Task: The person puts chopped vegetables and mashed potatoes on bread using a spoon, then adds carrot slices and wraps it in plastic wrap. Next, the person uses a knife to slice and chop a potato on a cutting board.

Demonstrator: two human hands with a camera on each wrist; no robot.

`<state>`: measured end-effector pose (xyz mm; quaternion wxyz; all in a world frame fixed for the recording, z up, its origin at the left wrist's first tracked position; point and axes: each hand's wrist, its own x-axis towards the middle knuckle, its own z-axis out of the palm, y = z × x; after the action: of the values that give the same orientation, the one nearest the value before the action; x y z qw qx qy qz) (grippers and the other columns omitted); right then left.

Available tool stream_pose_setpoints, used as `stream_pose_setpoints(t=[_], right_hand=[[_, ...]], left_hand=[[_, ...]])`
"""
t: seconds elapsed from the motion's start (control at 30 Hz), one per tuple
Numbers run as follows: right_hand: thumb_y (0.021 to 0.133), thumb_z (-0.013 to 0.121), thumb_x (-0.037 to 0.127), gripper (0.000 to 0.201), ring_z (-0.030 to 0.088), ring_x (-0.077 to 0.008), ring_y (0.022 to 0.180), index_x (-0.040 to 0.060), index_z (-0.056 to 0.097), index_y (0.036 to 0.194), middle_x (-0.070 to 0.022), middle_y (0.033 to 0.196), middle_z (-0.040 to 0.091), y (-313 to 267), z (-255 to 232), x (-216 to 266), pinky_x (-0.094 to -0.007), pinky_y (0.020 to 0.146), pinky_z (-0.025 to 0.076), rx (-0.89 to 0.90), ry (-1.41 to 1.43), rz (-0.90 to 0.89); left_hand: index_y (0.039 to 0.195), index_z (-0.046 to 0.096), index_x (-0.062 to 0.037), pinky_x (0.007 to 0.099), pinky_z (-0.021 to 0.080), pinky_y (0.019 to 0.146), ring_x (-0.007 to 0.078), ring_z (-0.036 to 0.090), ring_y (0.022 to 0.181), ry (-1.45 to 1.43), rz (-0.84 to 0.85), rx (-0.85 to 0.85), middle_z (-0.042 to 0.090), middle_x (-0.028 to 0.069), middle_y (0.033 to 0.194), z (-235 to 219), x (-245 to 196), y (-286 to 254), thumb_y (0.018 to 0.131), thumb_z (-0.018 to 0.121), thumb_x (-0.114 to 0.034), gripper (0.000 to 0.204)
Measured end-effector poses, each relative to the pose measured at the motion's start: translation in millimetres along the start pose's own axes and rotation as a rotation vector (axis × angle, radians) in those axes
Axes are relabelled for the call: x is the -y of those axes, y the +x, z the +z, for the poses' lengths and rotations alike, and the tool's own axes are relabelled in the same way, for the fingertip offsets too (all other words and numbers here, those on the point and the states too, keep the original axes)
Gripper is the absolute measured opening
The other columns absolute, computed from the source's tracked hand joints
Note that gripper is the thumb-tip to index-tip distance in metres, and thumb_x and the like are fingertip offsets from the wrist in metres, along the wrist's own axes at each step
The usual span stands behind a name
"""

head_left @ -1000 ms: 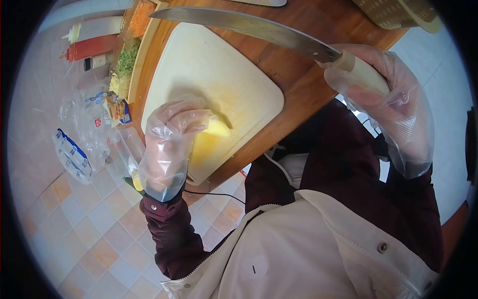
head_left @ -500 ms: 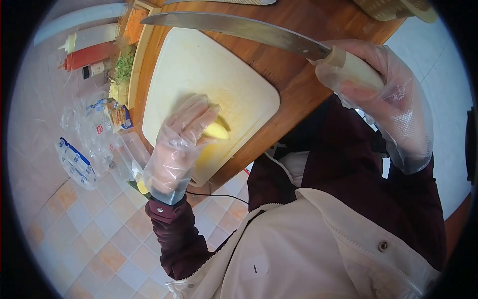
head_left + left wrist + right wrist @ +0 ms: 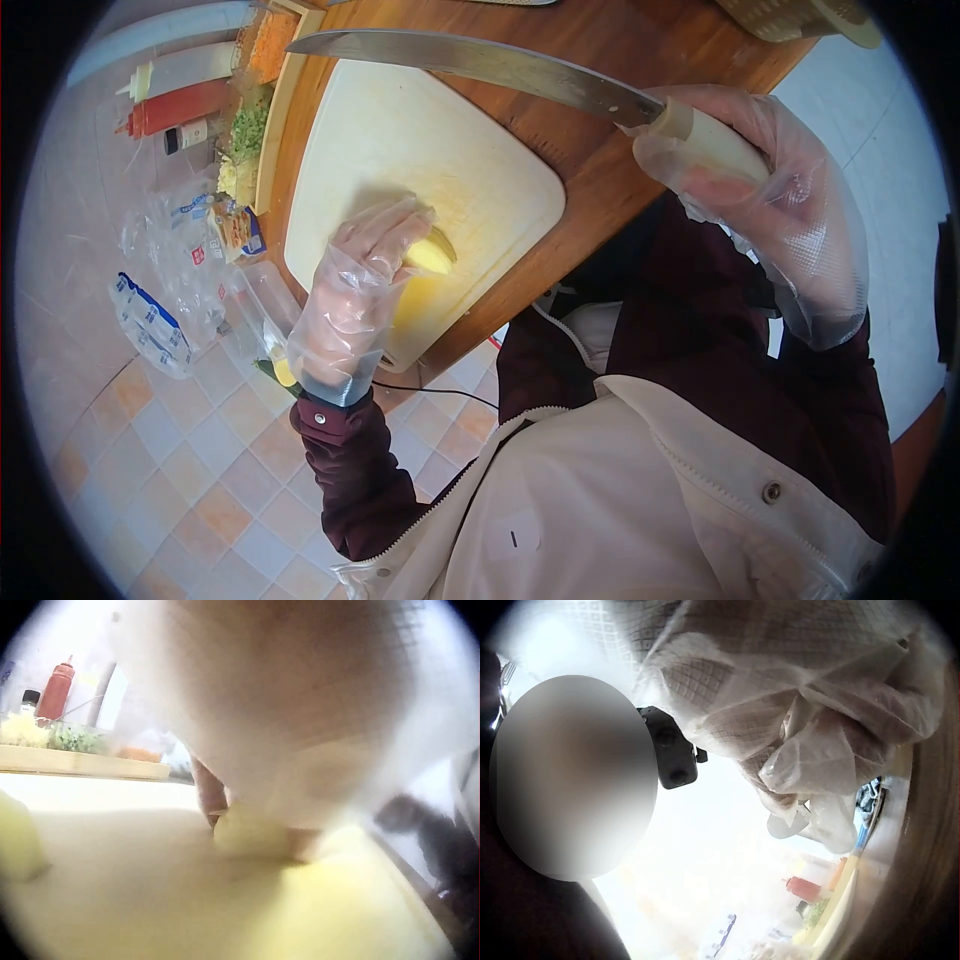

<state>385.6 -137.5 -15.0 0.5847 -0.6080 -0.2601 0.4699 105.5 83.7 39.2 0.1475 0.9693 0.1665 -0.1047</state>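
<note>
My L grip (image 3: pixel 350 290) pinches a yellow pc (image 3: pixel 431 254) on the board (image 3: pixel 400 130) (white); R grip (image 3: pixel 785 195) curls round the knife handle (image 3: pixel 725 145).

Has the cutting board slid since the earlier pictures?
No. Judged against the wooden tray in the head view, the cutting board shows no clear shift in any direction; both moved slightly together in the picture.
</note>
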Motion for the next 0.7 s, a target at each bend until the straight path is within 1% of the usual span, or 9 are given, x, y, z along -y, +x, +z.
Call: stream_pose_setpoints(t=[0.03,0.1,0.23,0.3,0.4,0.53,0.6,0.63,0.7], right_hand=[[0.092,0.08,0.036,0.058,0.061,-0.0083,0.091,-0.0012,0.066,0.134,-0.0037,0.112,0.067,0.2,0.9,-2.4,-0.0233,0.081,0.05,-0.007,-0.003,-0.014],[0.092,0.08,0.036,0.058,0.061,-0.0085,0.092,-0.0013,0.066,0.135,-0.0038,0.112,0.067,0.2,0.9,-3.4,-0.0233,0.081,0.05,-0.011,-0.007,-0.029],[0.093,0.079,0.034,0.059,0.061,-0.0087,0.094,-0.0022,0.064,0.137,-0.0041,0.113,0.067,-0.7,0.5,-1.5,-0.0232,0.082,0.05,0.045,0.013,-0.013],[0.093,0.078,0.033,0.059,0.06,-0.0086,0.094,-0.0025,0.064,0.137,-0.004,0.113,0.067,-0.6,-0.1,-0.7,-0.0228,0.082,0.049,0.054,0.001,-0.007],[0.092,0.078,0.035,0.06,0.06,-0.0082,0.091,-0.002,0.064,0.137,-0.0038,0.112,0.067,0.5,-0.2,-0.2,-0.0222,0.08,0.049,0.124,0.005,0.033],[0.092,0.078,0.036,0.061,0.058,-0.0065,0.085,-0.0009,0.064,0.138,-0.0019,0.107,0.066,-3.0,6.9,2.4,-0.0211,0.075,0.047,0.081,-0.016,0.038],[0.092,0.077,0.037,0.061,0.058,-0.006,0.083,-0.0007,0.064,0.138,-0.0013,0.106,0.066,-4.4,7.7,4.0,-0.021,0.075,0.047,0.082,-0.028,0.054],[0.092,0.077,0.037,0.061,0.057,-0.0052,0.083,-0.0004,0.064,0.139,-0.0007,0.105,0.066,-4.9,7.9,3.0,-0.0201,0.075,0.047,0.088,-0.024,0.06],[0.092,0.077,0.036,0.061,0.057,-0.0045,0.082,-0.0002,0.064,0.14,-0.0002,0.104,0.066,-5.4,8.0,7.2,-0.0192,0.074,0.046,0.106,-0.033,0.058]], left_hand=[[0.129,0.072,-0.0097,0.0419,0.053,0.106,0.0322,0.063,0.127,0.0,0.0,0.0,0.068,0.0119,0.138,-0.3,0.1,-0.1,0.07,0.078,0.002,0.06],[0.136,0.066,-0.0088,0.0444,0.048,0.111,0.0355,0.06,0.129,-0.019,0.011,0.025,0.066,0.0128,0.14,-0.9,0.6,-0.7,0.078,0.078,0.0,0.06],[0.135,0.067,-0.0086,0.044,0.048,0.11,0.0353,0.06,0.13,-0.064,-0.045,-0.026,0.065,0.0118,0.141,7.9,-1.1,-3.8,0.077,0.078,0.001,0.06],[0.136,0.066,-0.0093,0.0434,0.049,0.11,0.0347,0.06,0.129,-0.122,-0.084,-0.086,0.064,0.0111,0.143,13.2,3.2,-10.2,0.078,0.077,0.002,0.061],[0.139,0.065,-0.01,0.0426,0.05,0.108,0.0345,0.06,0.129,-0.078,-0.081,-0.029,0.064,0.0114,0.144,8.4,7.3,-11.8,0.077,0.079,0.003,0.064],[0.141,0.065,-0.0109,0.0418,0.052,0.106,0.0347,0.061,0.128,-0.046,-0.091,-0.054,0.064,0.0124,0.144,11.9,5.8,-14.0,0.078,0.078,0.005,0.066],[0.14,0.065,-0.008,0.0407,0.053,0.106,0.0354,0.061,0.129,-0.345,-0.175,-0.094,0.064,0.0139,0.143,17.5,9.4,-12.4,0.078,0.078,0.005,0.065],[0.14,0.065,-0.008,0.0407,0.053,0.106,0.0354,0.061,0.129,-0.348,-0.178,-0.103,0.064,0.0139,0.143,17.0,5.8,-12.1,0.078,0.078,0.005,0.065],[0.14,0.064,-0.0058,0.0398,0.053,0.106,0.0348,0.061,0.131,-0.412,-0.23,-0.21,0.064,0.0157,0.143,16.1,-3.0,-14.9,0.079,0.079,0.004,0.064]])
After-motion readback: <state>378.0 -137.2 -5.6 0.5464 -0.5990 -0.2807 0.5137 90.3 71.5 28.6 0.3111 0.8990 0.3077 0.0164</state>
